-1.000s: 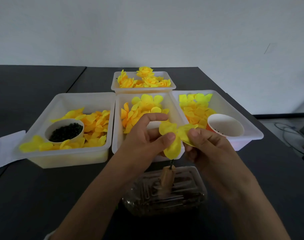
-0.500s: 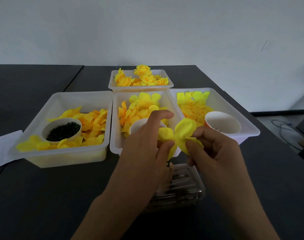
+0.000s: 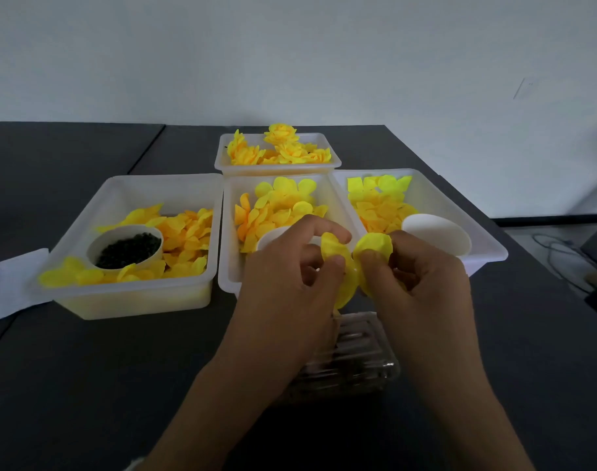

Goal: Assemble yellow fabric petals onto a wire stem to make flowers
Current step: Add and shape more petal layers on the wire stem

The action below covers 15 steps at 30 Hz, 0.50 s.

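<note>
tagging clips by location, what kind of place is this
Probably a craft or piecework bench, not a home table: white bins of sorted yellow petals, a tray of finished flowers, all on a dark table against a bare wall.

I log: dark desk (image 3: 69,385); white paper sheet (image 3: 8,287) at its left edge; clear plastic box (image 3: 358,365) near the front edge, contents unclear; grey wall (image 3: 290,52) behind; loose cables (image 3: 562,253) on the floor past the right edge
</note>
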{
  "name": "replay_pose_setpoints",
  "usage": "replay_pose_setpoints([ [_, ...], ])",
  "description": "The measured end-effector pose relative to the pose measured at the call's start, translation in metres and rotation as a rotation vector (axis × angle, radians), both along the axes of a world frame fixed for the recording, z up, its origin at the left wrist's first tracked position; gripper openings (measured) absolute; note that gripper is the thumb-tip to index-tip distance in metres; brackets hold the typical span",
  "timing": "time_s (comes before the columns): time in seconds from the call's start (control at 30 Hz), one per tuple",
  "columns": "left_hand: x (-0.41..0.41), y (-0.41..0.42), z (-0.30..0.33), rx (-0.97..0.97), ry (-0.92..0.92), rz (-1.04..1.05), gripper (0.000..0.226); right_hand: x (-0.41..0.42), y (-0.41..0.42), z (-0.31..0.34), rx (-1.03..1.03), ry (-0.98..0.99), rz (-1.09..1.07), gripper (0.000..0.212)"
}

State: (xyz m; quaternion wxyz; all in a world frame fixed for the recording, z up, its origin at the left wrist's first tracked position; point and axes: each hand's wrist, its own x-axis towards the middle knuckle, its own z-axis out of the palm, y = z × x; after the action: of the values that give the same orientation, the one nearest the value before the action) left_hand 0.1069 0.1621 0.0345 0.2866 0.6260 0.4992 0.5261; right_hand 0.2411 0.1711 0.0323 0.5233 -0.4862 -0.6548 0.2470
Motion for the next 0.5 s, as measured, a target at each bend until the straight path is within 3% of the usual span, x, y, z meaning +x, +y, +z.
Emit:
replay_pose_setpoints([
  [0.2, 0.009, 0.003, -0.006, 0.078, -0.081, 0.164, 0.014, -0.017, -0.011, -0.011, 0.042, 0.086, -0.131, 0.027],
  [0.33, 0.015, 0.001, -0.007, 0.2, 0.13, 0.322, 0.016, -0.023, -0.015, -0.014, 0.076, 0.113, -0.154, 0.028],
  [0.5, 0.009, 0.005, -0.004, 0.254, 0.104, 0.245, 0.019, -0.012, -0.004, -0.002, 0.06, 0.147, -0.096, 0.048],
])
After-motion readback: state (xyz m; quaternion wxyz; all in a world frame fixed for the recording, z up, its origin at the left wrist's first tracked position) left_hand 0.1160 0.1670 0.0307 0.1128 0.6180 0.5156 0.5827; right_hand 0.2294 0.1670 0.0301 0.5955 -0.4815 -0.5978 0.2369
